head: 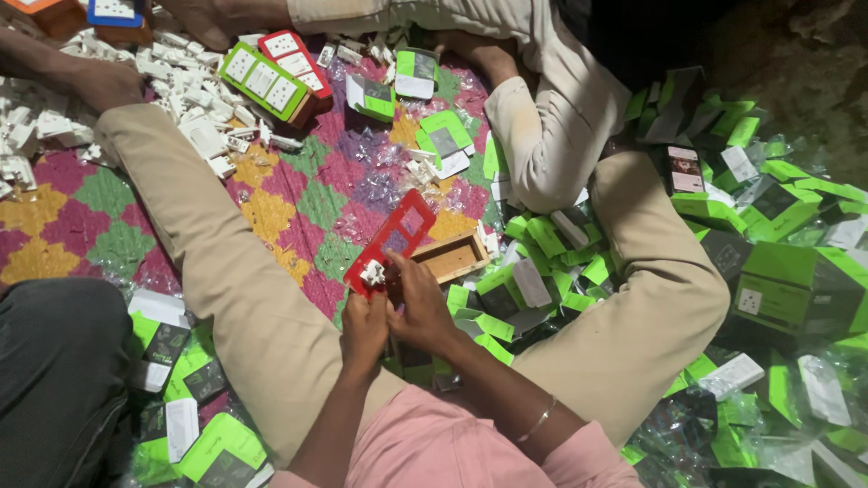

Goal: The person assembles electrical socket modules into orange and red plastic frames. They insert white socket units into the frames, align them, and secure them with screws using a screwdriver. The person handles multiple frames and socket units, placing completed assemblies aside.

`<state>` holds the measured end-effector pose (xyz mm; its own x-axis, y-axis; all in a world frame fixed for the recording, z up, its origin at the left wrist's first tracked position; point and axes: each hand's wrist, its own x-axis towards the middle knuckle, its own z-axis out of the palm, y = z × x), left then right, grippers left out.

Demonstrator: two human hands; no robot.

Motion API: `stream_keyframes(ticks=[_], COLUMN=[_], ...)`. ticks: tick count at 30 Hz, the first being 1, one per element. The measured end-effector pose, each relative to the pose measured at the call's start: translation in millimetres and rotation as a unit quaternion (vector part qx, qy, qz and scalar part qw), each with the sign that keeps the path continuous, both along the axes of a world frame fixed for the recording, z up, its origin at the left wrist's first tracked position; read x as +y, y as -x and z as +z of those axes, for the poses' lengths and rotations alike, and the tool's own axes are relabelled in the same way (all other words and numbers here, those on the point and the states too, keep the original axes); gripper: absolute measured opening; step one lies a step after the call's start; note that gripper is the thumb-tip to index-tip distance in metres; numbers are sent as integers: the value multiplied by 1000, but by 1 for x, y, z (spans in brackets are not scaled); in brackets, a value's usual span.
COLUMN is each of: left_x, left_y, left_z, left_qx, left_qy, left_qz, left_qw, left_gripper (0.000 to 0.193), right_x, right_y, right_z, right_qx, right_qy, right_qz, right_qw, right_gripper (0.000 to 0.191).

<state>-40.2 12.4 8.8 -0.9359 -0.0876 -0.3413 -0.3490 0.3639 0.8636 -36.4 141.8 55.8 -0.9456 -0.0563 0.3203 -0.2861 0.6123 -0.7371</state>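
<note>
Clearly, a red plastic frame (395,239) with rectangular openings is held by both hands above a patterned mat (298,203). The left hand (363,330) is closed around the lower end of the frame, and a small white socket part (372,272) is seen at that end, just above the thumb. The right hand (420,305) is placed beside it, its fingers curled and pinched on the edge of the frame. A small wooden box (454,257) is lying just to the right of the frame, on the mat. Green and white cartons (529,282) are scattered between the legs of the person and further to the right. At the top of the view, a green frame (261,80) filled with white sockets and a second red frame (294,56) are lying near a heap of loose white parts (194,122). Another person's arm (63,68) is reaching into that heap on the left side.
</note>
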Motion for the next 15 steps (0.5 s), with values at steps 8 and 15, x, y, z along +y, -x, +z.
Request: stream_keyframes(ticks=[8,15], left_x=[-4,-4], left_y=[1,-2], left_z=[6,21], left_qx=[16,77], left_qy=[-29,-133], left_qz=[1,-10], left_qw=[999,988], left_gripper=[31,25], right_x=[-1,40], right_y=[-1,16], right_z=[-10,-38], right_qx=[-27,-71], right_qy=[25,165], right_qz=[12,-93], right_qw=[999,979], right_gripper=[76,49])
